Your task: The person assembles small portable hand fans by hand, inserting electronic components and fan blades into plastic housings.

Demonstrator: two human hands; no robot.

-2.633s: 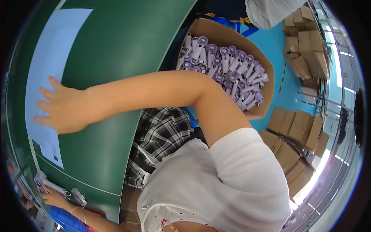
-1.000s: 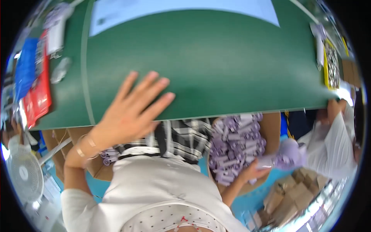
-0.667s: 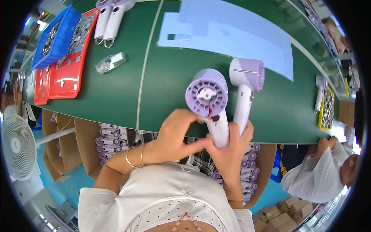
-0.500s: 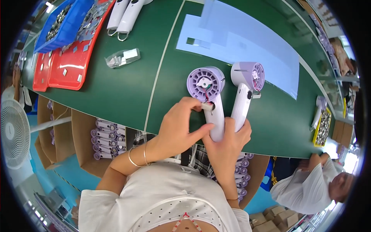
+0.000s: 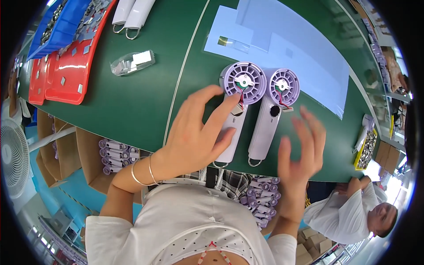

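Two purple-and-white handheld fans lie side by side on the green table, heads away from me, wrist loops toward me. On the left fan (image 5: 231, 143), red and dark wires run from the open-backed head to an opening in the handle. My left hand (image 5: 190, 132) reaches over that fan, its index fingertip at the wires and opening, its thumb apart beside the handle. The right fan (image 5: 263, 132) shows a round dark opening, and a small white connector (image 5: 288, 109) hangs on its wires. To the right of it, my right hand (image 5: 302, 154) is raised, blurred, fingers apart and holding nothing.
Pale blue sheets (image 5: 304, 66) lie behind the fans. At left are a clear bag of small parts (image 5: 132, 62), a red tray (image 5: 68, 84), a blue bin (image 5: 62, 31) and more fans (image 5: 134, 15). A yellow tray (image 5: 365, 150) and another person (image 5: 349, 210) are at right.
My right hand has let go of the two fans and moved right. Both fans now lie flat, the right one turned with its open back up. The white piece has left my left fingertips' pinch.
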